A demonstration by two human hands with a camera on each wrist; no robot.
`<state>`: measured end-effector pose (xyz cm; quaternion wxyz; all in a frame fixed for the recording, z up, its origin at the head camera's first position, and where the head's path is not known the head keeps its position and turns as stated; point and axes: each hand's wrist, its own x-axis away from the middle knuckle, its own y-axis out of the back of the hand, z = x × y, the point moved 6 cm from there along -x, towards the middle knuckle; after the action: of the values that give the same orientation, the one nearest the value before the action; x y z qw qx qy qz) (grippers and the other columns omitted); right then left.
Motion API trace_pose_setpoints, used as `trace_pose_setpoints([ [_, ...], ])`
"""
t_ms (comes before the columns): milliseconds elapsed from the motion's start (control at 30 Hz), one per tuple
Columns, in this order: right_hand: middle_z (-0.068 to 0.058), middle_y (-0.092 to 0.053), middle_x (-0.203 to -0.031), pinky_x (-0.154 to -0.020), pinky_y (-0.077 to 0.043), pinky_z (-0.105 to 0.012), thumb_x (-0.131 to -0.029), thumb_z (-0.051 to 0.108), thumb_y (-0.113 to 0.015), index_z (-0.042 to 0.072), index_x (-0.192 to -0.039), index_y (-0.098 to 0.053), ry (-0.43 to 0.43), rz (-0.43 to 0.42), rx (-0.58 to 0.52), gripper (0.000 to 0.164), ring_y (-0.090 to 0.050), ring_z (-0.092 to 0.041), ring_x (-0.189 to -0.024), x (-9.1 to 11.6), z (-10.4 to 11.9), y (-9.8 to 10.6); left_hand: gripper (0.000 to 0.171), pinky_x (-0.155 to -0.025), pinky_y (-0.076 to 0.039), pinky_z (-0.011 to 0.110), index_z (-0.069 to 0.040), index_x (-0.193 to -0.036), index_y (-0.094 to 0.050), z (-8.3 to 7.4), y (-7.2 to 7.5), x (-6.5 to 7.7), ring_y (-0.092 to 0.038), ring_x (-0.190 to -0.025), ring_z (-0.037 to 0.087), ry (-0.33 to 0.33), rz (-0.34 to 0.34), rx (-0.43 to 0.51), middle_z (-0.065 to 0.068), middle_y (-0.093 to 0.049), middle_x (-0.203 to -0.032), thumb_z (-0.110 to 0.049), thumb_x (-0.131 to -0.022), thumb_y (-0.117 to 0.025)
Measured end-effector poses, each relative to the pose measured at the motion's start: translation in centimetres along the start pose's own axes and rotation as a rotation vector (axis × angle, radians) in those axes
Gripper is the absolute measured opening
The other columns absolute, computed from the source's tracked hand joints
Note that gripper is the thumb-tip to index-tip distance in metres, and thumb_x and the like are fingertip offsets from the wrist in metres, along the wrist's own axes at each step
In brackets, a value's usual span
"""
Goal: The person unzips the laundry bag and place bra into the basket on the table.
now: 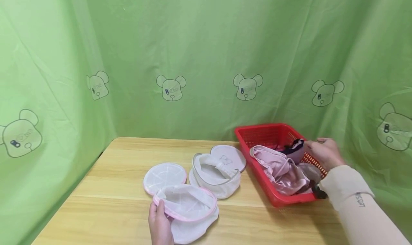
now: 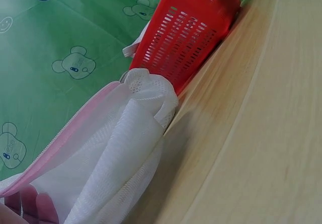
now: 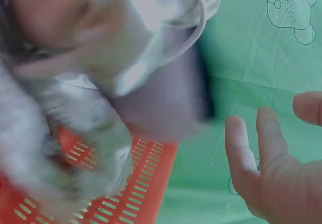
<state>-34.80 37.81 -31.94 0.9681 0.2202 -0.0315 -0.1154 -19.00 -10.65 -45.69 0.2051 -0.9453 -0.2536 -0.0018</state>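
Observation:
My left hand (image 1: 160, 224) grips the pink-zipped rim of a white mesh laundry bag (image 1: 194, 228), thumb on top. The bag's mouth gapes and its round lid (image 1: 165, 177) is folded back. In the left wrist view, fingers (image 2: 45, 208) show behind the mesh near the pink zip. Over the right rim of a red basket (image 1: 273, 198) is my right hand (image 1: 325, 153), beside a purple garment with dark trim (image 1: 295, 152). Its fingers (image 3: 271, 133) look spread and hold nothing in the right wrist view. Pink satin underwear (image 1: 283, 175) fills the basket's front, blurred from the right wrist.
A second mesh bag (image 1: 222, 187), with grey trim, stands unzipped behind the first, its round lid (image 1: 230, 157) lying back near the basket. All rest on a wooden table (image 1: 112, 187). A green curtain (image 1: 206, 41) with bear prints hangs behind and at both sides.

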Motion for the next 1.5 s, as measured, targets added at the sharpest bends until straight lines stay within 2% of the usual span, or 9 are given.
trace_pose_setpoints([
  [233, -0.029, -0.039, -0.12, -0.077, -0.054, -0.02, -0.095, 0.007, -0.054, -0.017, -0.144, 0.0, -0.034, 0.004, -0.083, 0.077, -0.058, -0.003, -0.076, 0.0, 0.1, -0.2, 0.043, -0.082, -0.051, 0.023, 0.006, -0.142, -0.032, -0.1, -0.1, 0.2, -0.06, -0.103, 0.014, -0.004, -0.009, 0.006, 0.029, -0.043, -0.137, -0.017, -0.106, -0.029],
  [433, -0.037, -0.033, -0.129, -0.079, -0.053, -0.02, -0.097, 0.013, -0.053, -0.016, -0.144, 0.001, -0.019, 0.042, -0.011, 0.077, -0.057, -0.007, -0.083, 0.6, 0.1, -0.1, 0.039, -0.081, -0.051, 0.022, 0.008, -0.137, -0.031, 0.0, -0.1, 0.0, -0.059, -0.101, 0.013, -0.008, -0.015, 0.015, 0.03, -0.042, -0.135, -0.015, -0.106, -0.031],
  [500, -0.04, -0.03, -0.132, -0.08, -0.053, -0.021, -0.098, 0.016, -0.053, -0.016, -0.144, 0.001, -0.006, 0.055, 0.004, 0.078, -0.058, -0.005, -0.082, 0.9, 0.2, -0.3, 0.037, -0.085, -0.051, 0.022, 0.009, -0.135, -0.027, 0.0, -0.1, -0.2, -0.058, -0.109, 0.021, -0.013, -0.027, 0.026, 0.031, -0.039, -0.138, -0.013, -0.105, -0.033],
  [667, -0.039, -0.035, -0.13, -0.08, -0.054, -0.023, -0.099, 0.025, -0.054, -0.016, -0.145, -0.001, 0.022, 0.063, 0.024, 0.081, -0.058, -0.002, -0.079, 1.8, 0.5, -0.9, 0.04, -0.088, -0.047, 0.015, 0.007, -0.129, -0.023, -0.2, 0.9, -0.4, -0.047, -0.124, 0.033, -0.016, -0.138, -0.009, 0.032, -0.035, -0.14, -0.011, -0.102, -0.046],
  [800, -0.034, -0.039, -0.127, -0.078, -0.053, -0.021, -0.099, 0.028, -0.054, -0.015, -0.145, -0.002, 0.047, 0.068, 0.023, 0.082, -0.058, -0.001, -0.079, 2.7, 1.0, -1.1, 0.055, -0.082, -0.046, 0.011, 0.008, -0.133, -0.018, -0.5, 2.2, -0.5, -0.047, -0.12, 0.034, 0.02, -0.218, -0.083, 0.033, -0.035, -0.138, -0.011, -0.097, -0.056],
  [933, -0.038, -0.034, -0.132, -0.075, -0.053, -0.018, -0.1, 0.029, -0.053, -0.016, -0.144, -0.005, 0.085, 0.063, 0.027, 0.079, -0.057, 0.001, -0.08, 4.0, 1.7, -1.2, 0.062, -0.092, -0.047, 0.022, 0.008, -0.138, -0.015, -0.9, 2.7, -1.0, -0.043, -0.124, 0.041, 0.048, -0.173, -0.153, 0.033, -0.033, -0.14, -0.012, -0.097, -0.057],
  [1133, -0.035, -0.043, -0.126, -0.071, -0.053, -0.018, -0.1, 0.031, -0.054, -0.015, -0.142, -0.015, 0.167, 0.054, 0.083, 0.073, -0.059, -0.001, -0.08, 5.8, 2.6, -2.0, 0.05, -0.106, -0.035, 0.051, 0.001, -0.139, -0.018, -1.2, 2.7, -2.3, -0.041, -0.126, 0.04, 0.026, -0.079, -0.235, 0.028, -0.033, -0.143, -0.015, -0.101, -0.046],
  [1333, -0.027, -0.047, -0.121, -0.07, -0.052, -0.017, -0.099, 0.031, -0.056, -0.012, -0.138, -0.025, 0.219, 0.005, 0.099, 0.067, -0.059, -0.008, -0.084, 7.1, 3.3, -2.9, 0.04, -0.111, -0.028, 0.051, 0.001, -0.137, -0.018, -1.5, 2.5, -4.5, -0.032, -0.134, 0.041, -0.044, -0.092, -0.259, 0.029, -0.027, -0.147, -0.014, -0.104, -0.034],
  [1500, -0.029, -0.048, -0.122, -0.071, -0.046, -0.018, -0.097, 0.035, -0.058, -0.011, -0.137, -0.031, 0.254, -0.027, 0.198, 0.067, -0.052, -0.028, -0.099, 8.1, 3.6, -3.6, 0.038, -0.113, -0.026, 0.049, 0.001, -0.136, -0.019, -2.1, 2.3, -6.5, -0.03, -0.137, 0.04, -0.073, -0.098, -0.271, 0.029, -0.027, -0.148, -0.016, -0.104, -0.033],
])
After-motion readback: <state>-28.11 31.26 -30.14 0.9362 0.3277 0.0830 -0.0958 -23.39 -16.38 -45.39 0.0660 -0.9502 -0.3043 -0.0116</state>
